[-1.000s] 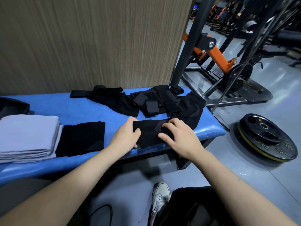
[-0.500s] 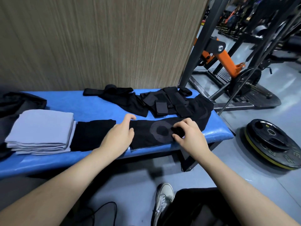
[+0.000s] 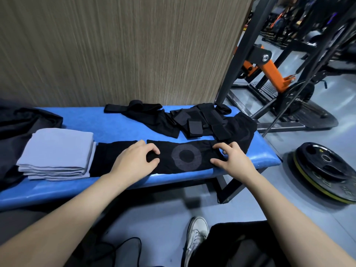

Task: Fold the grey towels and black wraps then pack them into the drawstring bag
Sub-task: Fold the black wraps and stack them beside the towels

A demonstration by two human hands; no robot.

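**Both hands on a black wrap at the desk's front edge**

A black wrap (image 3: 185, 157) with a grey ring on it lies flat along the near edge of the blue desk (image 3: 107, 124). The left hand (image 3: 134, 160) pinches the wrap's left end, its fingers curled round a fold of cloth. The right hand (image 3: 231, 158) grips the right end with fingers bent, thumb and fingertips on the fabric. Just left of this wrap lies a folded black wrap (image 3: 104, 157), touching a stack of folded grey towels (image 3: 57, 153). Behind, toward the wall, a heap of unfolded black wraps (image 3: 192, 122) lies spread out. A dark bag (image 3: 23, 122) sits at the desk's far left end. A weight plate (image 3: 325, 168) lies on the floor to the right.
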